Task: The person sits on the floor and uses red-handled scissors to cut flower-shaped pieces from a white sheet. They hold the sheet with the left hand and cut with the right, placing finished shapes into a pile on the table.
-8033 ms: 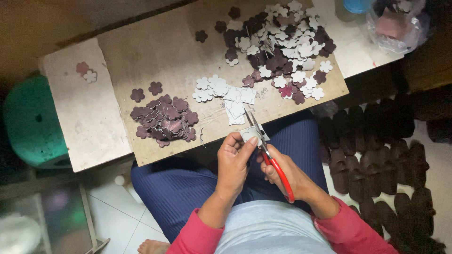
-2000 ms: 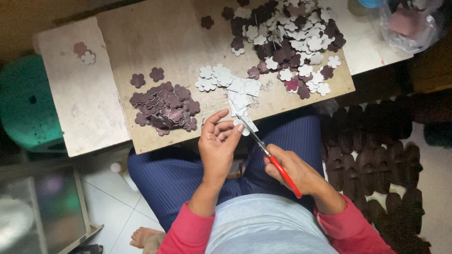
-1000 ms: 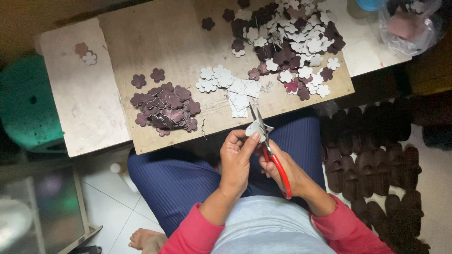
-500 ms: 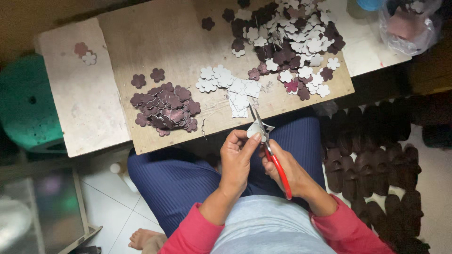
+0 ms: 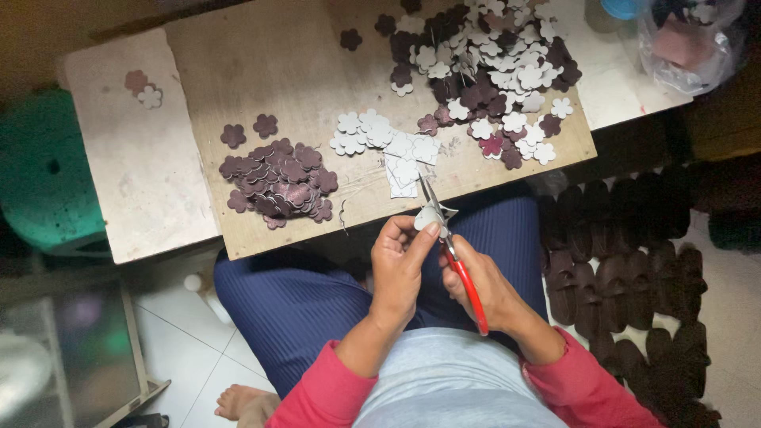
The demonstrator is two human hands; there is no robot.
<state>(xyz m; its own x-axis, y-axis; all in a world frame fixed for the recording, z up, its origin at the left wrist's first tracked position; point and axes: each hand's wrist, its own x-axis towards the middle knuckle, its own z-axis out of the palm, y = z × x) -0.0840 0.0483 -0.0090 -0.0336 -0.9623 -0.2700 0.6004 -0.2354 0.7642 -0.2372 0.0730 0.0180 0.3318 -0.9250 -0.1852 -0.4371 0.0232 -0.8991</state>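
Observation:
My left hand (image 5: 403, 255) pinches a small white flower-shaped cutout (image 5: 432, 216) above my lap. My right hand (image 5: 479, 284) grips red-handled scissors (image 5: 458, 261) whose blades sit at the cutout's edge. Both hands hover just in front of the near edge of a wooden board (image 5: 261, 55). On the board lie a pile of dark maroon flower pieces (image 5: 277, 181), a small group of white flower pieces (image 5: 372, 135) with white scraps (image 5: 404, 174), and a large mixed heap of maroon and white flowers (image 5: 483, 63) at the far right.
A pale slab (image 5: 127, 166) lies left of the board with two flower pieces (image 5: 143, 89) on it. A green round stool (image 5: 43, 170) stands at the left. A clear plastic bag (image 5: 690, 40) sits at top right. A dark patterned mat (image 5: 634, 293) covers the floor on the right.
Two seconds ago my left hand reached to the board's edge by the white scraps; it has since drawn back over my lap with a white piece, and the scissors now meet it.

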